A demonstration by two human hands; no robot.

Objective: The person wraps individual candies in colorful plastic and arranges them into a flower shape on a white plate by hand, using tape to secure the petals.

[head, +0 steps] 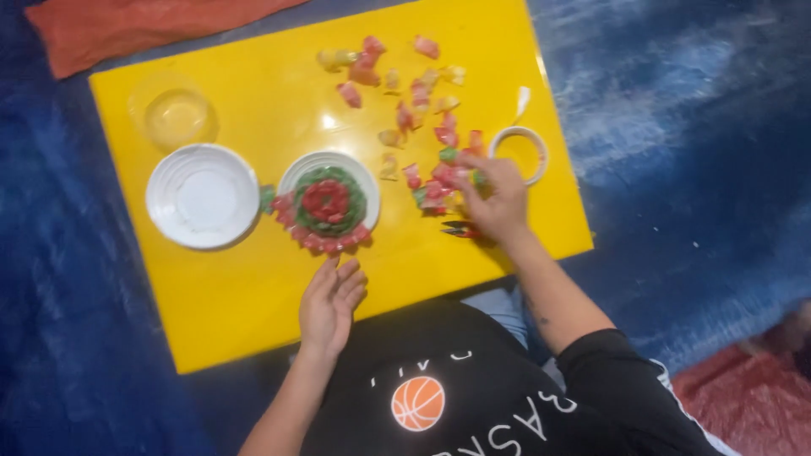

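Your right hand (497,201) lies knuckles-up on the flat yellow rectangular board (253,295), with its fingers curled down into the loose heap of small red, green and pale yellow folded pieces (427,127); the fingertips touch the nearest red and green ones, but blur hides whether they have actually pinched one, so you cannot tell what that grip holds. Just beyond the knuckles of that hand sits a white roll of tape (519,152), its loose end trailing away from you. Tucked under the heel of the same hand is a small dark tool with red handles (459,229), too small to make out further. Your left hand (329,302) rests flat near the board's close edge, fingers loosely spread and holding nothing. Just past its fingertips is the round white paper plate covered with rings of red and green pieces (328,203), a red centre, a green band and a red fringe along the near rim. Further out to the left of that hand lies a bare white paper plate (203,196), and beyond it a clear plastic cup (176,114).
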